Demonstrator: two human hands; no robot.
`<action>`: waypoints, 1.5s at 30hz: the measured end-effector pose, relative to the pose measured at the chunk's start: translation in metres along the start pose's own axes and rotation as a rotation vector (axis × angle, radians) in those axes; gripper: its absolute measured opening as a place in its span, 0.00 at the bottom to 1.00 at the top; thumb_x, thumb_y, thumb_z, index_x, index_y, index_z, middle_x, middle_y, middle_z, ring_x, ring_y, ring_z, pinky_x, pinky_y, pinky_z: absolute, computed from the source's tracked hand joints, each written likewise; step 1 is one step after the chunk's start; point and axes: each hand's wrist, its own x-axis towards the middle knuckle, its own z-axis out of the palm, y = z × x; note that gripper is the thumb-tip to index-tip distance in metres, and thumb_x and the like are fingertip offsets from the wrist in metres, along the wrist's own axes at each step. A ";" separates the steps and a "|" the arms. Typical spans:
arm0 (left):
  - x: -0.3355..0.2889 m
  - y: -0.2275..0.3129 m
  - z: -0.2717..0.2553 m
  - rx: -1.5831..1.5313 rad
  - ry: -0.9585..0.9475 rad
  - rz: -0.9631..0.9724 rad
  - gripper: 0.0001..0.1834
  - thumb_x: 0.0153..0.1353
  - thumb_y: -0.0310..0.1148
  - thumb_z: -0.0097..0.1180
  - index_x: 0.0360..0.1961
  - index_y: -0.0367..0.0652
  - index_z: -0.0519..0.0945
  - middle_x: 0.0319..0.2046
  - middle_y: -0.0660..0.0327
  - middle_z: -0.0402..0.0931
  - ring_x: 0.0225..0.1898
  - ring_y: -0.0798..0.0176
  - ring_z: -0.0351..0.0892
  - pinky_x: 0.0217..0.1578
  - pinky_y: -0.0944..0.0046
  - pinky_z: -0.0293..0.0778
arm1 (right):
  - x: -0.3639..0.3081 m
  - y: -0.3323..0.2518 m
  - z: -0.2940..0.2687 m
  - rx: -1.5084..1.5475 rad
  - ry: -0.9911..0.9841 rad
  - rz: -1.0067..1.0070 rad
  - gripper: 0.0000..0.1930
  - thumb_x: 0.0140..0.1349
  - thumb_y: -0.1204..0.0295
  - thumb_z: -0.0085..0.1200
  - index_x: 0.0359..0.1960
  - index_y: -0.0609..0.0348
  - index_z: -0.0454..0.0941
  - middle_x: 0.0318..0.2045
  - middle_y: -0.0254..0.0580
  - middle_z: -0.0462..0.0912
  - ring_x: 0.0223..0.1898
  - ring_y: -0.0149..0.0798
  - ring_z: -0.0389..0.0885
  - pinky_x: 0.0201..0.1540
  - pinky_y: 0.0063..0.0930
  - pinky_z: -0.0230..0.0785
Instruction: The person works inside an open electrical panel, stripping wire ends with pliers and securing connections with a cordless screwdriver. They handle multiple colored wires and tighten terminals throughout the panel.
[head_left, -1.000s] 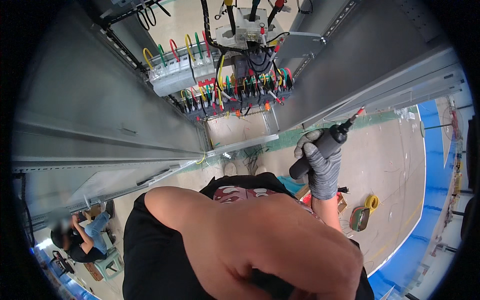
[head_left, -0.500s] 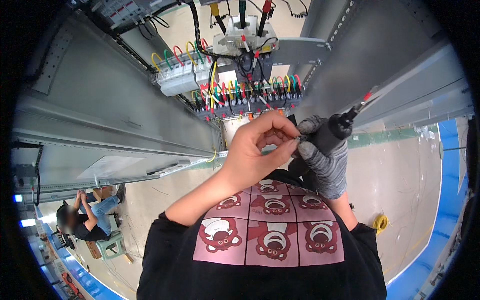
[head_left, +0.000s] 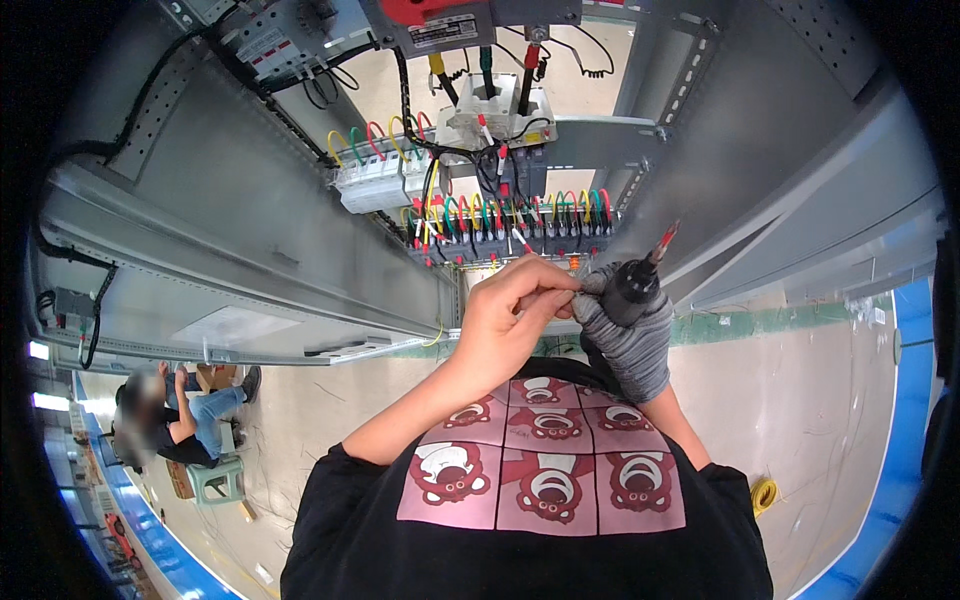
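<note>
My right hand [head_left: 640,350], in a grey knitted glove, is wrapped round a black power screwdriver [head_left: 631,287]. The tool's bit, with a reddish tip, points up and away from me. My bare left hand [head_left: 512,318] is closed in a pinch, its fingertips meeting the gloved thumb and finger beside the tool. Whatever small thing lies between the fingertips is too hidden to name. Beyond both hands stands a row of black breakers [head_left: 510,240] with yellow, green and red wires, inside an open grey metal cabinet.
Cabinet panels rise on both sides, with a grey door [head_left: 240,265] at left. Farther in sit white breakers [head_left: 385,185] and a clear-covered breaker [head_left: 495,115] with thick cables. A seated person [head_left: 190,420] is at far left. A yellow coil [head_left: 763,494] lies on the floor at right.
Both hands have shifted a little left, the fingertips now closer together. The screwdriver has tilted more upright. My view has moved, so more of the cabinet's upper part shows.
</note>
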 end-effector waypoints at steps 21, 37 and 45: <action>0.044 -0.061 -0.036 0.144 0.207 -0.121 0.09 0.66 0.25 0.50 0.46 0.35 0.75 0.41 0.61 0.79 0.42 0.71 0.76 0.46 0.69 0.70 | 0.027 0.067 0.014 0.301 0.067 0.191 0.09 0.57 0.73 0.62 0.36 0.63 0.78 0.25 0.35 0.81 0.26 0.27 0.78 0.31 0.22 0.73; 0.062 -0.048 -0.042 -0.205 0.120 -0.195 0.03 0.65 0.27 0.54 0.39 0.41 0.75 0.34 0.64 0.79 0.36 0.69 0.80 0.39 0.70 0.74 | 0.042 0.059 0.030 0.218 0.111 0.123 0.09 0.56 0.73 0.63 0.37 0.63 0.80 0.25 0.35 0.81 0.26 0.26 0.79 0.30 0.22 0.73; 0.062 -0.047 -0.043 -0.236 0.129 -0.194 0.03 0.65 0.27 0.53 0.39 0.41 0.75 0.33 0.64 0.80 0.36 0.70 0.80 0.39 0.71 0.74 | 0.049 0.063 0.035 0.169 0.119 0.120 0.09 0.56 0.73 0.63 0.38 0.62 0.80 0.27 0.34 0.82 0.27 0.25 0.78 0.32 0.21 0.73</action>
